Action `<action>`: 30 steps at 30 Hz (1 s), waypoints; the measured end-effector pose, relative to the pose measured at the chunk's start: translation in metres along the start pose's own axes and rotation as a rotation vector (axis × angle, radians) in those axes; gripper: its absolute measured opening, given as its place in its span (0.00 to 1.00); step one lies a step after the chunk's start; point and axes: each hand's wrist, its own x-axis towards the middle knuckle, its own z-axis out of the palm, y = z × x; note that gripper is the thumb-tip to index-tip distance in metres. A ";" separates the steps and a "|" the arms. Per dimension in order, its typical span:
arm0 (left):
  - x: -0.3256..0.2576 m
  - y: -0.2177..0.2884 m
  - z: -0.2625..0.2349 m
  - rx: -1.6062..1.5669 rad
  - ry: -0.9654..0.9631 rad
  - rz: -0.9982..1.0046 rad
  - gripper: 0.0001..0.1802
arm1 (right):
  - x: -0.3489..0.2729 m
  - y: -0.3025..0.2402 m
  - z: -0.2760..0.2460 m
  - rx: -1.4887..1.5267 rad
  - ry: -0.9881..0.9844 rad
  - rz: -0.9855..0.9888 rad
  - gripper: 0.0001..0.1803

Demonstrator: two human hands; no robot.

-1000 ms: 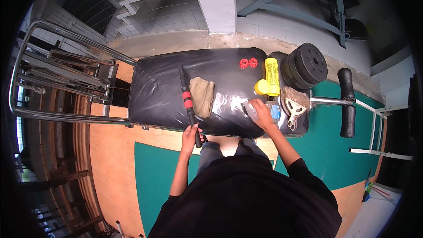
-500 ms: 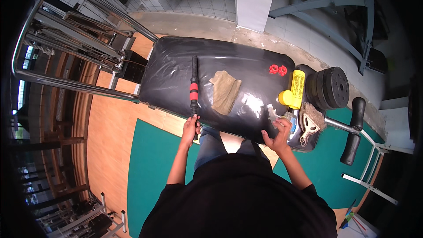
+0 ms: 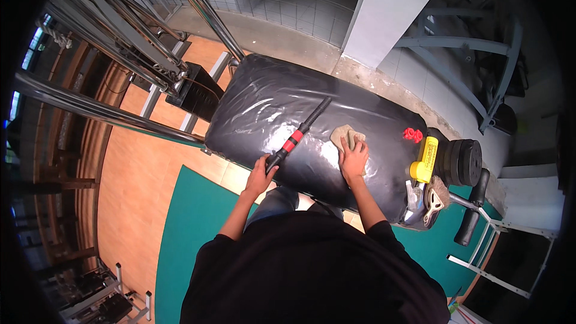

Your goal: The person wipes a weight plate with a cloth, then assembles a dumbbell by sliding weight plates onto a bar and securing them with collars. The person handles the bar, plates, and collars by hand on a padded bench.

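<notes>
My left hand is wrapped around the near end of the black-and-red dumbbell bar, which slants over the black padded bench. My right hand lies on the tan cloth, right of the bar; I can't tell whether it's pinching it. Red collars lie farther right.

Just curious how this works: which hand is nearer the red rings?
Right. The right hand, on the tan cloth, is left of the red rings; the left hand, holding the black-and-red bar, is much farther left.
</notes>
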 end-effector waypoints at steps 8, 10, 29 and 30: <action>0.037 -0.025 -0.021 0.047 -0.275 0.041 0.26 | 0.108 -0.036 -0.019 0.306 0.095 0.075 0.19; 0.047 0.005 -0.036 0.012 -0.369 -0.094 0.26 | 0.101 -0.087 0.005 0.229 0.064 -0.091 0.18; 0.079 0.010 -0.029 -1.134 -0.830 -0.702 0.13 | 0.053 -0.123 0.017 0.335 -0.059 -0.155 0.25; 0.082 0.005 -0.027 -1.216 -0.867 -0.757 0.14 | 0.042 -0.122 0.013 0.405 -0.107 -0.178 0.25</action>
